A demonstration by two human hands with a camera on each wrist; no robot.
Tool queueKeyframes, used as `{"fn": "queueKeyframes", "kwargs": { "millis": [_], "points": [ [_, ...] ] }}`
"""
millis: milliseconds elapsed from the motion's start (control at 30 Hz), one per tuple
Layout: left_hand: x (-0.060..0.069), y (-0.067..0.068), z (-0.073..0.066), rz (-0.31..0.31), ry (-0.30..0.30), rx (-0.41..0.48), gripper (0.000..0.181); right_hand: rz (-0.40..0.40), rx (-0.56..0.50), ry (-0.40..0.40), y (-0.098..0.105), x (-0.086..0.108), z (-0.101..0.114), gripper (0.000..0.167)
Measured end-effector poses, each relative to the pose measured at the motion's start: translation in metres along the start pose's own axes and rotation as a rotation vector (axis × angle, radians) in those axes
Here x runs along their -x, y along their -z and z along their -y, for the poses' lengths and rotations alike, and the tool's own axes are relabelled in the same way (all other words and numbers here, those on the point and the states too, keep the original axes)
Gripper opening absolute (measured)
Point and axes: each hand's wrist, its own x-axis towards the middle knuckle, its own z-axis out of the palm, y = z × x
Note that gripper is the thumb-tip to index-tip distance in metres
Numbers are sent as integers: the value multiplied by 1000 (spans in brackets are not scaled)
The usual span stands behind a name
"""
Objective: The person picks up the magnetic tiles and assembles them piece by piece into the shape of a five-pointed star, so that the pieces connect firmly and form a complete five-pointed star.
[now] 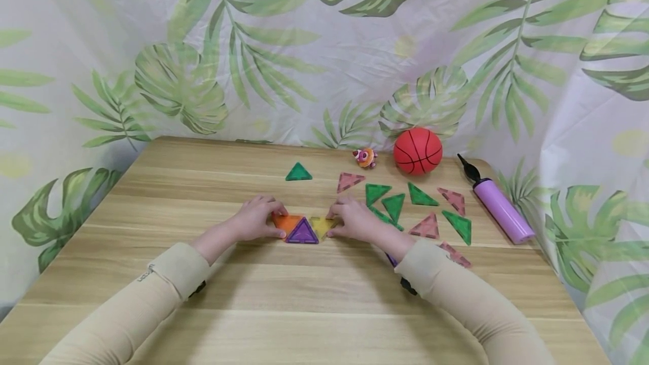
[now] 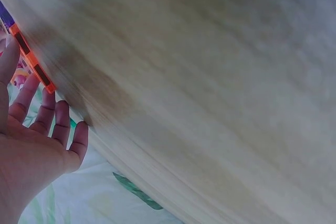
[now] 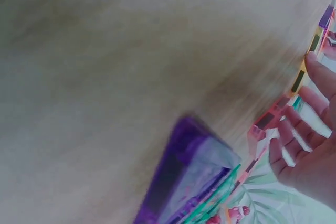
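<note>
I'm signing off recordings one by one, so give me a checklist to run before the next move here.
1. Left hand on the orange tile: ok, it holds the outer side.
2. Right hand on the yellow tile: ok, it holds the outer side.
3. Middle purple tile in place: ok, it lies between those two.
4. Seams fully closed: cannot tell, too small to judge.
5. Right forearm clear of loose pieces: not ok, another purple tile is near it, partly hidden in the head view.
6. Ball and pump apart from both hands: ok.
</note>
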Motion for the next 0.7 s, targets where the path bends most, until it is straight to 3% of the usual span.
{"fn": "queueKeyframes", "kwargs": {
  "millis": [233, 367, 500, 600, 700],
  "points": [
    [-3, 1, -2, 7, -5, -4, 45, -23, -12, 36, -3, 2, -2, 37],
    [-7, 6, -2, 37, -3, 9, 46, -53, -4, -30, -7, 5, 3, 52],
    [-17, 14, 4, 72, 0, 110, 47, -85, -34, -124, -11, 9, 13, 63],
    [-28, 22, 13, 48, 18, 171, 49, -90, -33, -159, -15, 11, 21, 67],
    [-40, 31, 20, -11, 32, 164, 52, -81, 5, -172, -19, 14, 27, 69]
  ]
}}
